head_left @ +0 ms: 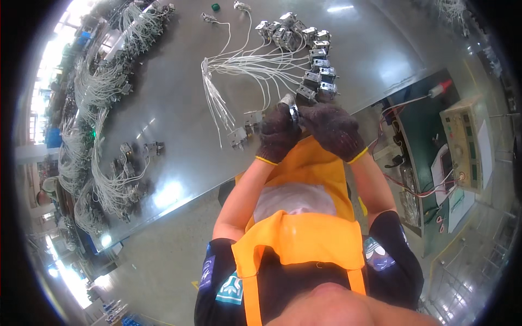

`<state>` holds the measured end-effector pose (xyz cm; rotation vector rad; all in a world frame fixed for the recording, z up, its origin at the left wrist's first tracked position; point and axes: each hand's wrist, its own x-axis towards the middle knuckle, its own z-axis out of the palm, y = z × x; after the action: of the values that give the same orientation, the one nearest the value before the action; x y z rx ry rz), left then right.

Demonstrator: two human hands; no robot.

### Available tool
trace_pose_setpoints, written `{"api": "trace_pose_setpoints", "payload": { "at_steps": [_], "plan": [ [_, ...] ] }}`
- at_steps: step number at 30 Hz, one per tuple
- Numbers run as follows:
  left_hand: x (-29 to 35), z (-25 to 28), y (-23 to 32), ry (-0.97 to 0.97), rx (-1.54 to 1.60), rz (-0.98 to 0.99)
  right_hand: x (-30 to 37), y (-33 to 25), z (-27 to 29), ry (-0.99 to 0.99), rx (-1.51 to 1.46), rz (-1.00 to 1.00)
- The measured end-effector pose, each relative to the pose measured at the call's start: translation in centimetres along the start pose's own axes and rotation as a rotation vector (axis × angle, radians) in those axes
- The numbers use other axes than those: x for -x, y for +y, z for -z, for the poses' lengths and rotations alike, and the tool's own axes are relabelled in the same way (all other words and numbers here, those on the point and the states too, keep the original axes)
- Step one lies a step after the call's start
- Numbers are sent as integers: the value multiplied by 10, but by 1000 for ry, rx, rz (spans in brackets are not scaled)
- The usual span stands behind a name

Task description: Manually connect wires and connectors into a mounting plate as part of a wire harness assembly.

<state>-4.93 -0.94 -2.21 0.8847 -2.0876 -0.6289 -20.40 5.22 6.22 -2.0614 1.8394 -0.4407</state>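
Observation:
Both hands wear dark knitted gloves with yellow cuffs and meet at the metal table's near edge. My left hand (278, 131) is closed, with a small shiny metal part (293, 112) showing at its thumb and fingertips. Pressed up beside it, my right hand (333, 127) has its fingers curled; what they grip is hidden. Just beyond them stands a curved row of small metal box-shaped units (312, 79) with white leads. Those leads gather into a white wire bundle (215, 98) farther left. Another metal unit (237, 139) lies to the left of my left hand.
Heaps of wired units (100, 81) line the table's left side, with a smaller group (126, 163) nearer. At right, a beige instrument box (462, 144) with red and white cables stands by a dark green surface, near scissors (441, 220). A green piece (215, 7) lies at the far edge.

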Motion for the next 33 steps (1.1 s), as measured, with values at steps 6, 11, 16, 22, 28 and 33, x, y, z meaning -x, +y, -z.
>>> {"api": "trace_pose_setpoints", "payload": {
  "at_steps": [6, 11, 16, 22, 28, 33],
  "plan": [
    [0, 16, 19, 4, 33, 66, 11, -3, -14, 356, 234, 268],
    [-14, 22, 26, 19, 49, 48, 2, -14, -7, 36, 283, 58],
    [-9, 28, 26, -61, -99, 31, -1, -12, -4, -199, 283, 32],
    [-3, 42, 27, -280, -200, 158, 18, -1, -27, 266, 102, 273],
    [8, 95, -6, -167, -649, -173, 23, -37, -11, -106, -781, 41],
    [-13, 126, 4, -537, -300, 228, -10, -19, -72, -29, -667, 64]
  ]
}}
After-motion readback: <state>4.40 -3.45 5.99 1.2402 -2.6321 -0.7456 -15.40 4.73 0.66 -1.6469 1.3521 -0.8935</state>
